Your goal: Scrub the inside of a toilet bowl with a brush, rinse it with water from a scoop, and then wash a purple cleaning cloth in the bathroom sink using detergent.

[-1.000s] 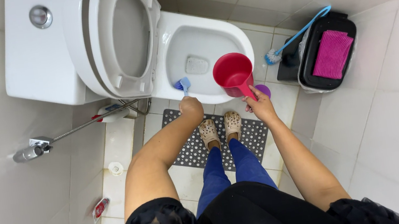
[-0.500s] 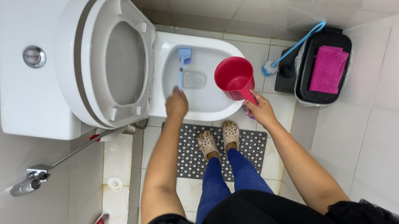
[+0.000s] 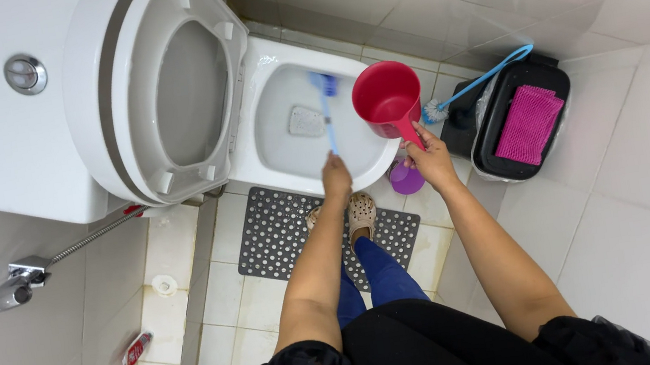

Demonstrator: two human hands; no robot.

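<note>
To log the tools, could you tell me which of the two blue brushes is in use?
The brush held by the left hand inside the toilet bowl.

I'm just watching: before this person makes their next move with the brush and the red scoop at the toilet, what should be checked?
1. Left hand grips the blue toilet brush: ok.
2. Brush head is inside the toilet bowl: ok.
3. Right hand holds the red scoop by its handle: ok.
4. Water in the scoop: cannot tell.
5. Seat and lid raised clear of the bowl: ok.
6. Feet on the grey mat: ok.
</note>
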